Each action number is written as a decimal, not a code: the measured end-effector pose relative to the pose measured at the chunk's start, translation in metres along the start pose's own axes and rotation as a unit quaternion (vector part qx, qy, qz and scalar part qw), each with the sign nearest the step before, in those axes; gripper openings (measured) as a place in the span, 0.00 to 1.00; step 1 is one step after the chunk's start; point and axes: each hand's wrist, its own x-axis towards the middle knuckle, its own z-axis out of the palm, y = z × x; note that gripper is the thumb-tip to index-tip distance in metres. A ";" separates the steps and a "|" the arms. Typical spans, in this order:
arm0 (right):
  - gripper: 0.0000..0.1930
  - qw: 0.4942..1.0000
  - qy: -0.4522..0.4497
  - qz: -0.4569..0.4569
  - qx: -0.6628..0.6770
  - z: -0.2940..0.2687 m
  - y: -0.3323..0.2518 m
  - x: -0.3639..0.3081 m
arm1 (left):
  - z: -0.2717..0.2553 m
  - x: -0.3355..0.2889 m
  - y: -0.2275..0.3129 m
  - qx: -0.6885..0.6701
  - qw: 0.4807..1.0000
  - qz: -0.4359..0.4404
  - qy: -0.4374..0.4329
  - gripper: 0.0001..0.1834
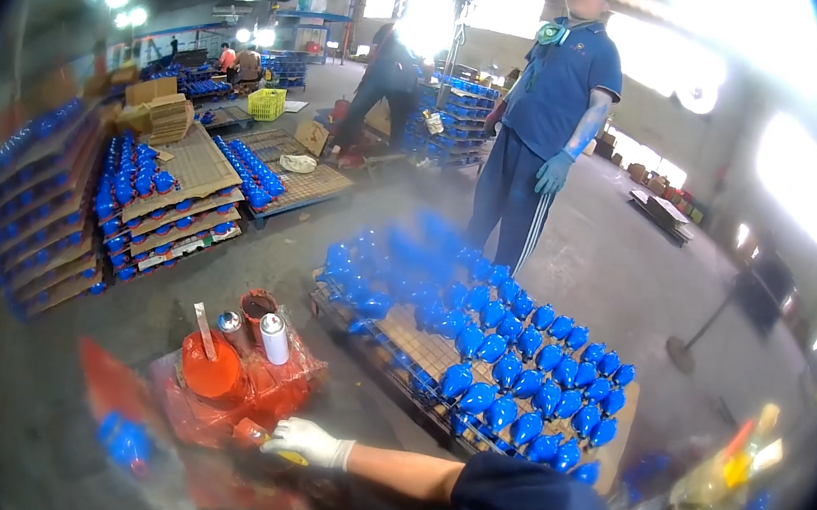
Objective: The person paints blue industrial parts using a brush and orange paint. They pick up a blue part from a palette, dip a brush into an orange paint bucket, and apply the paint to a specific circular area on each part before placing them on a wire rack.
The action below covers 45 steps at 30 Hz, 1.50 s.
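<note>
Hall: grey floor (pixel 638 267), bright windows at the far right, stacked boards (pixel 186 170) of blue pieces at the far left, a co-worker (pixel 556 102) standing beyond the rack.
Counter (pixel 269 391): low, red-stained, near left; it carries an orange pot (pixel 210 371) with a stick (pixel 204 327) standing in it, a red tin (pixel 258 307) and two cans (pixel 273 342).
Right hand (pixel 304 442): mine, in a white glove, fingers closed round the brush.
Brush (pixel 252 432): at the counter's near edge, red end pointing left, yellow handle under my palm. It should be light and fairly stiff, slick where wet; I'd grip the handle, clear of the red.
Left hand: lost in the blur at near left; I cannot tell how open it is or whether it holds anything.
Blue piece (pixel 124 439): near left, blurred, reddish at its lower end. Probably light, hard and slippery, its gloss easily marked; I'd take it lightly by that end.
Rack (pixel 438 354): right of the counter, with rows of glossy blue pieces.
</note>
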 end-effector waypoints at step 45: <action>0.18 0.999 -0.036 0.015 -0.032 -0.007 -0.003 -0.003 | 0.065 -0.005 -0.025 0.023 0.989 0.065 0.131 0.32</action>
